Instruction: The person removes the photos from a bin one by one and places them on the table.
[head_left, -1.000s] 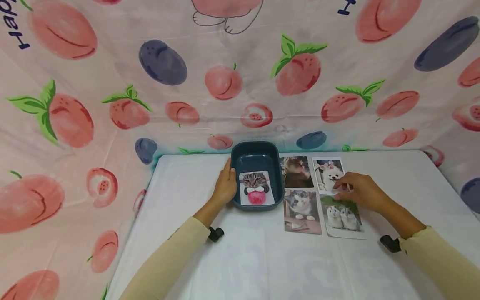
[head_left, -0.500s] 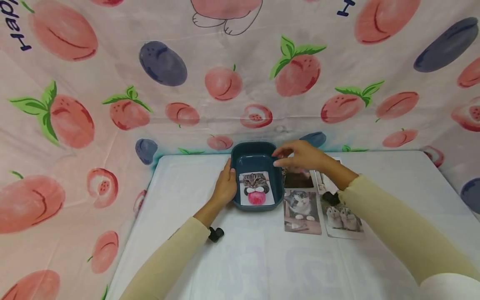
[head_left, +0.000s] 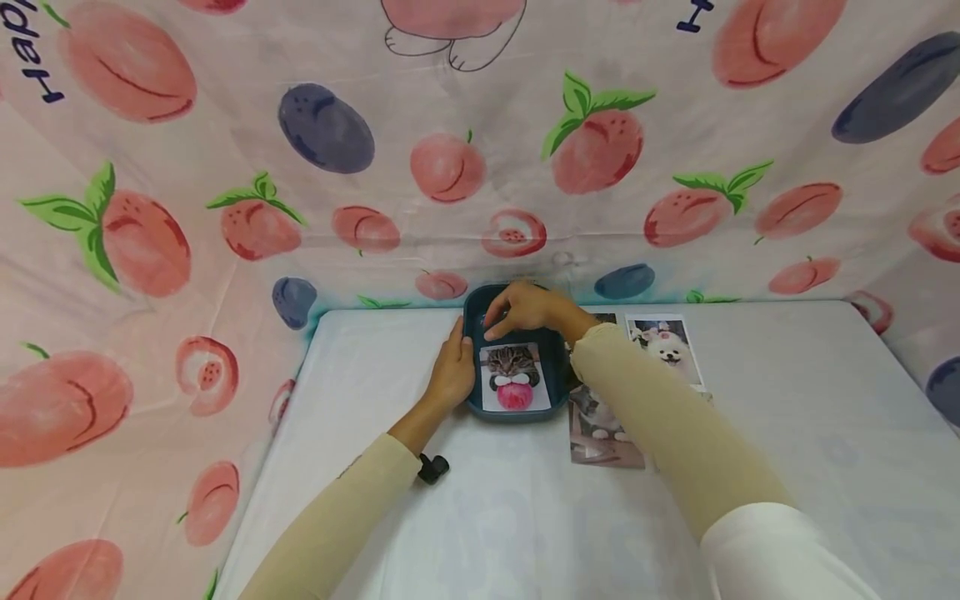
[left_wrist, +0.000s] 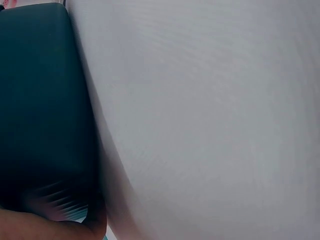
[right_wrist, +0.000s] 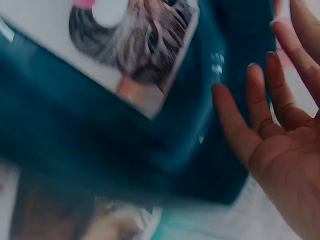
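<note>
A dark teal open-topped plastic box [head_left: 525,416] stands at the table's back edge. Inside lies a photo card of a tabby cat with a pink ball [head_left: 514,379]. My left hand [head_left: 447,371] holds the box's left side, fingers along the outer wall and thumb at the rim. Hovering over the box's far half, my right hand [head_left: 531,307] has its fingers loosely bent. In the right wrist view these fingers [right_wrist: 232,125] are spread, with nothing seen between them. The left wrist view shows a side wall of the box [left_wrist: 45,100] and part of a digit.
Right of the box lie a photo card of a white dog [head_left: 669,346], a card of a grey-and-white cat [head_left: 600,437] and a dark photo card [head_left: 606,318]. My right sleeve [head_left: 660,408] partly covers the cards. A fruit-print cloth [head_left: 555,200] hangs behind the table.
My right hand has moved left from the dog and hamster cards to above the box. The hamster card is now almost hidden under the sleeve. My left hand has stayed put.
</note>
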